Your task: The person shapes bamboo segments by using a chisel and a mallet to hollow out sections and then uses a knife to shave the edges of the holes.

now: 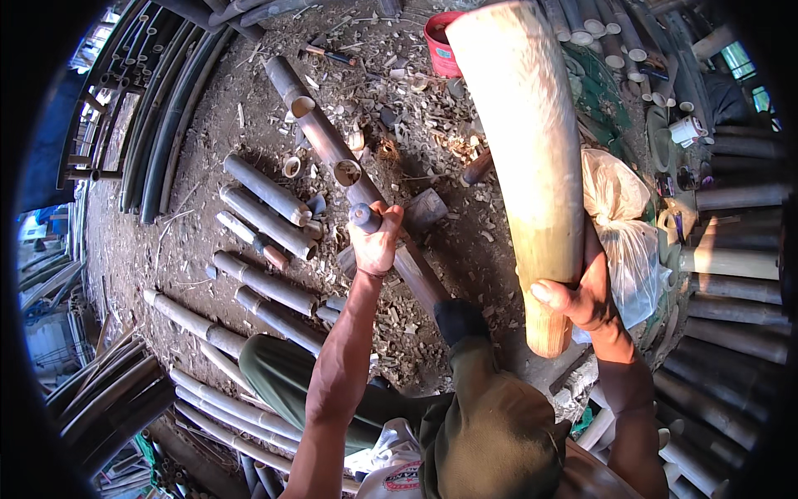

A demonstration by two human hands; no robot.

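At 3 o'clock the right hand (586, 299) clamps a thick pale bamboo pole (524, 158) upright; the left hand (376, 241) closes on a dark tool handle (364, 218). Cut grey bamboo sections (266, 220) already lie at 9 o'clock, this pole looks uncut.

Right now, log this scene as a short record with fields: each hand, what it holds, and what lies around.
left hand: gripping the dark handle of a tool, its working end hidden
right hand: gripping a thick pale wooden club, raised upright
under the left hand: a long dark bamboo pole lying across the ground
ground: dirt strewn with wood chips
left side: cut bamboo pieces in a row
far edge: red bucket
right side: white plastic bag
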